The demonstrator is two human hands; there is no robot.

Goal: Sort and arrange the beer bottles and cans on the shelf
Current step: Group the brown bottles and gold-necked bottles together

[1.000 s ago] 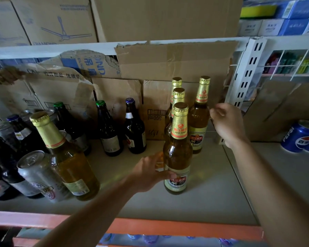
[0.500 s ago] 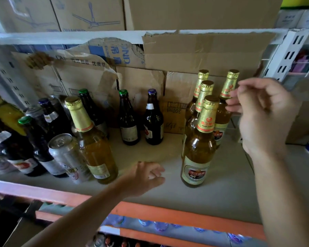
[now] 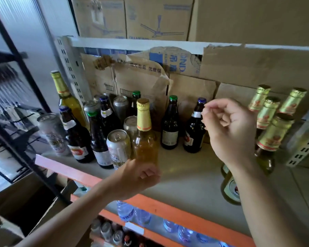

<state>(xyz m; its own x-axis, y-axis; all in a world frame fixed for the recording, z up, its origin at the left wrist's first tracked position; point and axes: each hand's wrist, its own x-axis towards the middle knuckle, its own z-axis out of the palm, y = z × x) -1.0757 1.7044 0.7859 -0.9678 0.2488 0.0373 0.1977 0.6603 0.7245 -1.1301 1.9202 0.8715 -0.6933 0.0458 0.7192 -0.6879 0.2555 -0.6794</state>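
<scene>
— Why is the left hand point(image 3: 137, 177) down at the foot of that amber bottle point(image 3: 144, 136)?

— A low hold, I'd guess, so a tall bottle doesn't tip. The bottle stands upright near the front of the shelf point(image 3: 185, 173), just beside the can point(image 3: 118, 147), towards the left end.

— Has the hand got hold of it?

— Can't tell. The fingers point(image 3: 147, 173) are curled, but the hand covers the bottle's base (and it's blurred there).

— And the right hand point(image 3: 230, 129)?

— It's raised in front of the blue-capped bottle point(image 3: 194, 125). Its fingers are curled in, thumb near forefinger, pinching nothing. Idle, I'd say.

— Where does the amber one belong?

— Probably with the gold-necked group point(image 3: 268, 120) on the right, well apart from it. Those stand clustered tight, like with like. The bare shelf between looks like the way across.

— Any risk?

— Knocking the can on the way out.
</scene>
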